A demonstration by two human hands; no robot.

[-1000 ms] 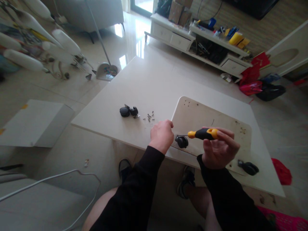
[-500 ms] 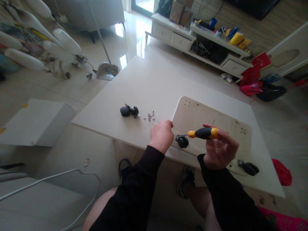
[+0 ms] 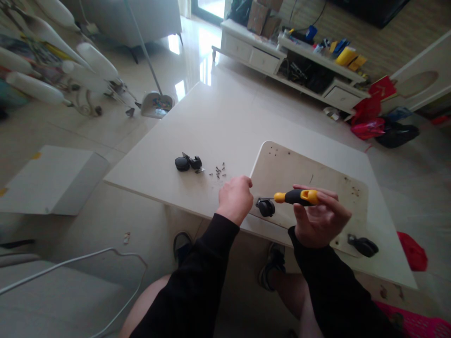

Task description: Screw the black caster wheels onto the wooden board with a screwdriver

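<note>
My right hand [image 3: 319, 218] grips a yellow-and-black screwdriver [image 3: 296, 197]. Its shaft points left and its tip is at the mounting plate of a black caster wheel [image 3: 267, 207] near the board's left front corner. With fingers curled, my left hand [image 3: 235, 199] holds the left edge of the pale board [image 3: 299, 173]; its fingertips are hidden. A second caster [image 3: 364, 246] sits at the board's right front corner. Left of my left hand lie several small screws [image 3: 218, 171] and two loose black casters [image 3: 188, 162]. Small holes show at the board's far corners.
The board lies on a white table [image 3: 218, 117]. A white box [image 3: 59, 180] stands on the floor at left, a dustpan [image 3: 157, 104] behind the table. Beyond are a TV cabinet [image 3: 264, 61] and red bags [image 3: 366, 124]. A white cable [image 3: 88, 254] runs at lower left.
The screwdriver handle has turned in my right hand, so a different side of its grip faces up, and the fingers have shifted slightly. My left hand stays at the board's edge.
</note>
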